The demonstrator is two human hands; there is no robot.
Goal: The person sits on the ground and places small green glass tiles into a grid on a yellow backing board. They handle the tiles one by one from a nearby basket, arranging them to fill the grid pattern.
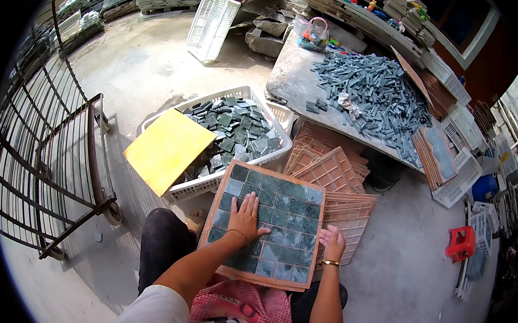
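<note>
A square terracotta-coloured tray (323, 200) rests across my lap, with rows of dark green and grey square tiles (282, 218) laid in it. My left hand (246, 217) lies flat on the tiles, fingers stretched out and thumb spread to the right. At the tray's right edge is my right hand (333, 244), its fingers curled against the rim. Beyond the tray stands a white plastic basket (248, 92) heaped with loose square green tiles (231, 126). A yellow square board (170, 149) lies over the basket's left side.
More terracotta-coloured trays (336, 172) are stacked on the right. Behind them, a stone slab table (294, 81) carries a pile of narrow grey-green strips (374, 93). A metal-barred cart (93, 155) stands left. A red stool (460, 244) sits far right, near white baskets (459, 177).
</note>
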